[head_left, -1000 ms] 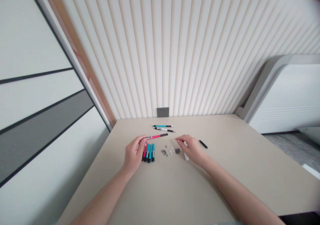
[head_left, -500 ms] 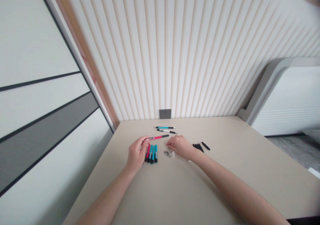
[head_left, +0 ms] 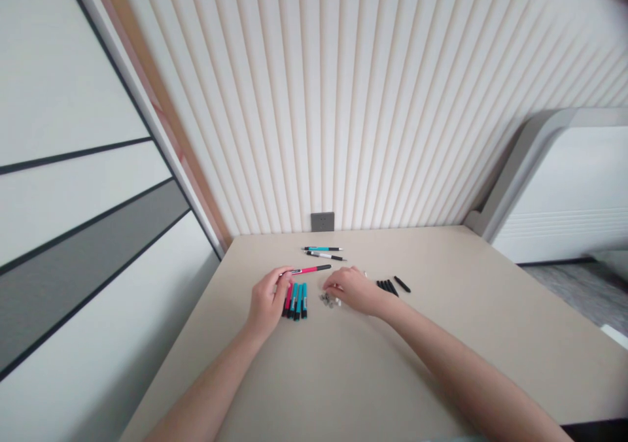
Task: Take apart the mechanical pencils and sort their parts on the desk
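My left hand is closed on the rear end of a red pen with a black front part. Beside its fingers lies a row of pen barrels, red ones on the left and blue ones on the right, all with black ends. My right hand has its fingers bent together at a small pile of grey metal pieces; whatever is between the fingertips is too small to make out. Some small white pieces lie under that hand.
Behind the hands, a blue pen and a white pen lie on the beige table. Several black tubes lie right of my right hand. A socket is on the ribbed wall.
My right hand has moved slightly down and left onto the grey pieces. My left hand still holds the red pen. The whole view has shifted a little.
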A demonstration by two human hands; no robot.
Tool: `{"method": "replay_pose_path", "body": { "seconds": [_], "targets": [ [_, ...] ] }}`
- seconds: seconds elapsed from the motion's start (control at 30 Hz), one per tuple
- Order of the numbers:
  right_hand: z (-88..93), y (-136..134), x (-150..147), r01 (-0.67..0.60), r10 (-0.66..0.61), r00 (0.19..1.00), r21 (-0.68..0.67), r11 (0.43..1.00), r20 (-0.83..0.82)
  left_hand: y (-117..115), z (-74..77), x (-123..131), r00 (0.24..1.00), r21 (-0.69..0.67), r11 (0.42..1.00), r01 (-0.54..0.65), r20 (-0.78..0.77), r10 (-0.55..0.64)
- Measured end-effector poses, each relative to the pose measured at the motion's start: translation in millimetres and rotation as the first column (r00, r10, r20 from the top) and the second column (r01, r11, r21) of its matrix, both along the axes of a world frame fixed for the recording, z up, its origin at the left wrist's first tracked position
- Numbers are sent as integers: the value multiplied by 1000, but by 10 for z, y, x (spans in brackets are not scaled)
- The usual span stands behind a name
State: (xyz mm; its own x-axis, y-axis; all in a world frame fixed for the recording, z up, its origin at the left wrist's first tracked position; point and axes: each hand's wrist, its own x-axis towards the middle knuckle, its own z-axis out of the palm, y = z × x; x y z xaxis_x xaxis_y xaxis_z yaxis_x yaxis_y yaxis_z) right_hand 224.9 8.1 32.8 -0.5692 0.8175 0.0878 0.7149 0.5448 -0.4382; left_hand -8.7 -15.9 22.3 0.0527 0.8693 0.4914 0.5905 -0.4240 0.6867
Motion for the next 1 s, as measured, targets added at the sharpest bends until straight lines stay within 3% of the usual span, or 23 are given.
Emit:
{"method": "replay_pose_path", "body": {
  "seconds": [0.13,0.23,0.33,0.53,0.77,1.0],
  "targets": [
    [129,-142,98,-19,26,991,55,998,-130,6,-8,-5,1000,-15,1000,4,18,-4],
    [152,-260,238,94,-41,945,149,984,-324,-14,-22,13,996,-53,996,72,53,-69],
    [90,-335,379,170,-75,909,203,964,-410,-51,-48,51,980,-102,975,196,68,-189],
    [-80,-388,461,37,-13,945,69,997,-326,-73,-113,92,949,-84,947,308,-48,-313],
    [-137,-371,493,101,-67,962,118,988,-264,8,-134,25,923,75,943,323,-244,-297],
    [-161,-355,509,128,-93,959,115,985,-268,27,-98,49,895,139,929,342,-351,-277]
  ]
}}
